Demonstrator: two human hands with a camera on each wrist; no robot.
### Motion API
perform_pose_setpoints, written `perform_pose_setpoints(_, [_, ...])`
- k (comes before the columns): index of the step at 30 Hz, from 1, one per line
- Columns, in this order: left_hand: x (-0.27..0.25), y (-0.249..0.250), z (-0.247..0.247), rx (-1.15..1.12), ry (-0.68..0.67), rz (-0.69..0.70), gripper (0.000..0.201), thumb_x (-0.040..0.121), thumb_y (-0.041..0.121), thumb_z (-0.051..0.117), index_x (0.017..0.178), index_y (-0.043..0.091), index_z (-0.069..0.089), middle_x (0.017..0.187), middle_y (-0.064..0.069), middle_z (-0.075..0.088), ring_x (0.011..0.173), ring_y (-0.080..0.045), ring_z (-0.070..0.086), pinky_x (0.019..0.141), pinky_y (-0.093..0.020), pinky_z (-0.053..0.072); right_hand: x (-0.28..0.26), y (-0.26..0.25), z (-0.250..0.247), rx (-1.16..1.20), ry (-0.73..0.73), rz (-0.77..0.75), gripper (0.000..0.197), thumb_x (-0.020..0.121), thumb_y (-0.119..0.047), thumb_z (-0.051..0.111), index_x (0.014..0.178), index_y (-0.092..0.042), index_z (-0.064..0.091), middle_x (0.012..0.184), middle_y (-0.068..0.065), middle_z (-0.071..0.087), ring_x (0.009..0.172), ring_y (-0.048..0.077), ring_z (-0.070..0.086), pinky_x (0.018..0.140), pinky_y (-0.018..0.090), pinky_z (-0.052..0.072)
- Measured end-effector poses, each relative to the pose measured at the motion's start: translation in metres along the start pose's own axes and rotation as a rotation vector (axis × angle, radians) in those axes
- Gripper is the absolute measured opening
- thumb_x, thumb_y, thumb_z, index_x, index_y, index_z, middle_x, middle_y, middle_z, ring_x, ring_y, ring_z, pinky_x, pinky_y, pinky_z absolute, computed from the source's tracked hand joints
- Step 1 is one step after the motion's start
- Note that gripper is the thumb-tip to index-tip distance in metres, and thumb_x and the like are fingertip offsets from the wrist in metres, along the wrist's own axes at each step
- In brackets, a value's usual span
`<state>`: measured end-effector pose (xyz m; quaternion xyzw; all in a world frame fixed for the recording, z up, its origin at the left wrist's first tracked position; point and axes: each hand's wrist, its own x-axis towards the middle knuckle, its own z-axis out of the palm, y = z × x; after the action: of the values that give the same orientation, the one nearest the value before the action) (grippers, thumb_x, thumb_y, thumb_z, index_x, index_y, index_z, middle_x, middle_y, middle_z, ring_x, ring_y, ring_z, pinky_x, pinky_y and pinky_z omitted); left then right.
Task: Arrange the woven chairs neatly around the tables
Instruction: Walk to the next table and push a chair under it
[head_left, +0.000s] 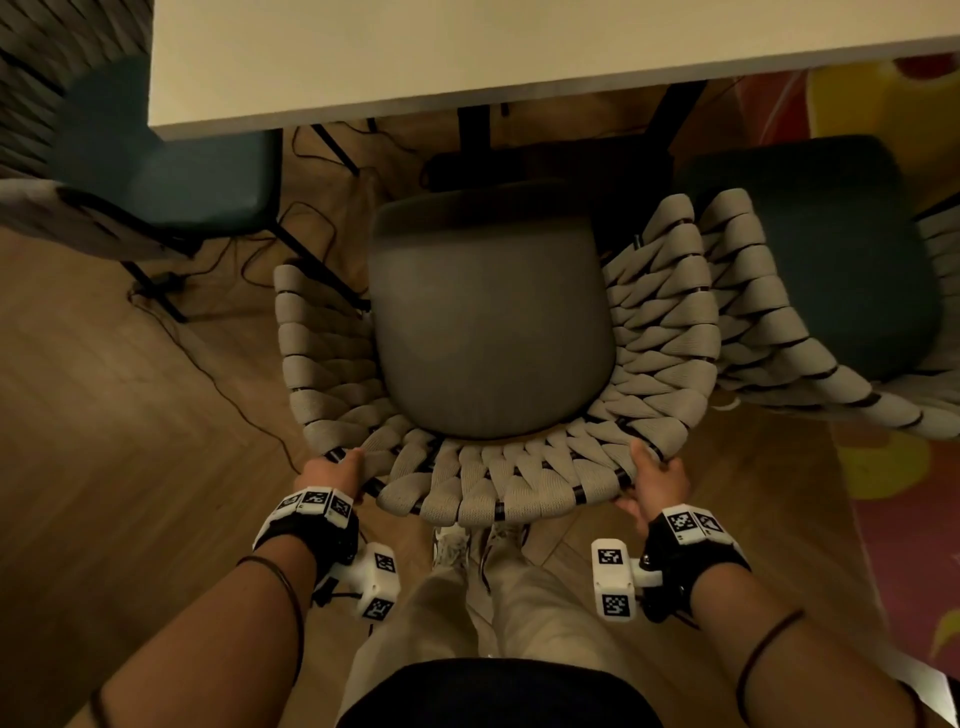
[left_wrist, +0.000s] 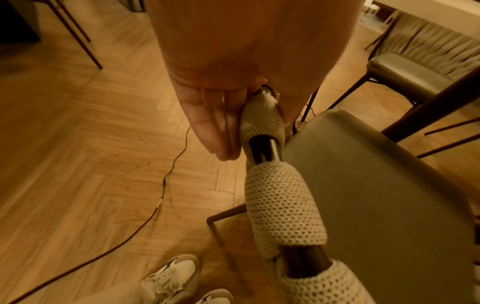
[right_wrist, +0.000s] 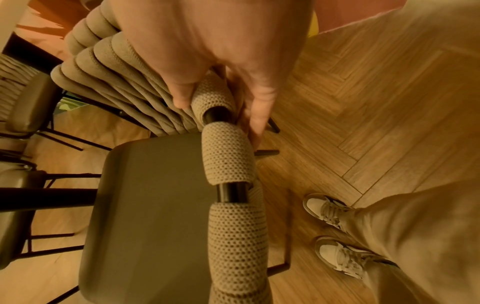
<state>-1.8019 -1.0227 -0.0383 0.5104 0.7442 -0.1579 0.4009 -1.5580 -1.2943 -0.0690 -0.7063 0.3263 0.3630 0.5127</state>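
Woven beige cord wraps the curved back of the chair (head_left: 498, 483), and both hands have hold of that rim — the left hand (head_left: 332, 475) with its thumb over the top near the left bend and fingers down the outer side, the right hand (head_left: 655, 480) clamped the same way near the right bend, thumb on the weave and fingers curled beneath. From the wrist views, dark metal tube shows between the cord bands. The chair faces the table (head_left: 467, 57), its grey seat (head_left: 488, 322) just short of the pale edge, front lip nearly under it. A second chair (head_left: 779, 291) stands just beside it on the right, the two woven backs almost touching; another one (head_left: 156, 171) (dark seat, thin black legs) sits partly under the table's left corner. Herringbone wood floor (head_left: 130, 415) below, with a thin cable (head_left: 218, 379) trailing across it, and a bright rug (head_left: 898, 467) at the right.
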Motion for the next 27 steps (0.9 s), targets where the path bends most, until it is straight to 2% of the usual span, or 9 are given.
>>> perform_pose_setpoints(5, [0.001, -0.004, 0.000, 0.071, 0.013, 0.038, 0.047, 0.088, 0.046, 0.056, 0.091, 0.001, 0.067, 0.090, -0.021, 0.071, 0.085, -0.039, 0.068, 0.082, -0.042, 0.056, 0.000, 0.001, 0.001, -0.028, 0.012, -0.010, 0.055, 0.093, -0.031, 0.062, 0.142, -0.020, 0.039, 0.142, 0.015, 0.051, 0.123, 0.040, 0.055, 0.090, 0.061, 0.051])
perform_pose_setpoints(9, [-0.002, -0.001, 0.001, 0.053, 0.021, 0.090, 0.041, 0.090, 0.041, 0.054, 0.085, 0.002, 0.066, 0.082, -0.019, 0.068, 0.079, -0.036, 0.065, 0.075, -0.037, 0.052, 0.000, 0.000, 0.003, -0.054, 0.047, -0.006, 0.071, 0.090, -0.035, 0.065, 0.150, -0.022, 0.029, 0.148, 0.015, 0.045, 0.125, 0.040, 0.054, 0.085, 0.056, 0.056])
perform_pose_setpoints(11, [0.000, -0.002, 0.002, 0.050, 0.018, 0.096, 0.038, 0.092, 0.039, 0.053, 0.080, 0.004, 0.063, 0.076, -0.017, 0.065, 0.077, -0.034, 0.062, 0.071, -0.036, 0.047, 0.000, 0.000, 0.004, -0.085, 0.053, -0.002, 0.069, 0.091, -0.035, 0.064, 0.150, -0.023, 0.029, 0.145, 0.015, 0.048, 0.122, 0.039, 0.057, 0.077, 0.048, 0.059])
perform_pose_setpoints(13, [0.003, -0.002, 0.000, 0.051, 0.022, 0.107, 0.039, 0.091, 0.040, 0.053, 0.079, 0.005, 0.063, 0.075, -0.016, 0.064, 0.076, -0.034, 0.063, 0.070, -0.038, 0.049, -0.001, -0.001, 0.005, -0.108, 0.035, 0.010, 0.063, 0.093, -0.033, 0.061, 0.148, -0.022, 0.032, 0.142, 0.015, 0.051, 0.118, 0.038, 0.060, 0.060, 0.038, 0.060])
perform_pose_setpoints(16, [0.011, 0.000, -0.004, 0.031, 0.031, 0.091, 0.041, 0.087, 0.045, 0.056, 0.086, 0.005, 0.066, 0.078, -0.017, 0.068, 0.076, -0.036, 0.067, 0.073, -0.039, 0.056, -0.003, -0.002, 0.007, -0.118, 0.006, 0.021, 0.058, 0.096, -0.030, 0.057, 0.148, -0.021, 0.031, 0.138, 0.017, 0.054, 0.115, 0.040, 0.062, 0.035, 0.024, 0.050])
perform_pose_setpoints(17, [0.014, 0.000, -0.006, 0.020, 0.033, 0.088, 0.040, 0.086, 0.045, 0.058, 0.084, 0.006, 0.066, 0.080, -0.018, 0.070, 0.077, -0.037, 0.069, 0.076, -0.042, 0.058, -0.003, -0.002, 0.009, -0.103, -0.003, 0.027, 0.060, 0.097, -0.029, 0.057, 0.149, -0.021, 0.029, 0.140, 0.017, 0.053, 0.115, 0.040, 0.061, 0.036, 0.025, 0.051])
perform_pose_setpoints(19, [0.016, 0.002, -0.008, -0.007, 0.036, 0.072, 0.036, 0.085, 0.043, 0.059, 0.080, 0.008, 0.064, 0.081, -0.019, 0.071, 0.077, -0.037, 0.070, 0.081, -0.045, 0.058, -0.003, -0.001, 0.011, -0.067, -0.007, 0.028, 0.063, 0.096, -0.028, 0.058, 0.151, -0.022, 0.026, 0.144, 0.017, 0.049, 0.118, 0.040, 0.059, 0.056, 0.036, 0.059])
perform_pose_setpoints(22, [0.016, 0.004, -0.008, -0.013, 0.036, 0.057, 0.036, 0.087, 0.042, 0.059, 0.081, 0.007, 0.062, 0.071, -0.015, 0.066, 0.079, -0.037, 0.070, 0.084, -0.046, 0.058, -0.002, 0.002, 0.012, -0.048, 0.003, 0.011, 0.064, 0.096, -0.026, 0.058, 0.151, -0.022, 0.027, 0.146, 0.017, 0.047, 0.121, 0.039, 0.057, 0.080, 0.049, 0.057])
perform_pose_setpoints(27, [0.017, 0.007, -0.008, 0.000, 0.019, 0.035, 0.035, 0.089, 0.041, 0.057, 0.085, 0.006, 0.059, 0.067, -0.011, 0.058, 0.081, -0.036, 0.066, 0.083, -0.040, 0.055, -0.004, 0.000, 0.013, -0.057, 0.010, 0.013, 0.063, 0.095, -0.029, 0.059, 0.150, -0.024, 0.029, 0.145, 0.016, 0.048, 0.122, 0.039, 0.057, 0.082, 0.051, 0.057])
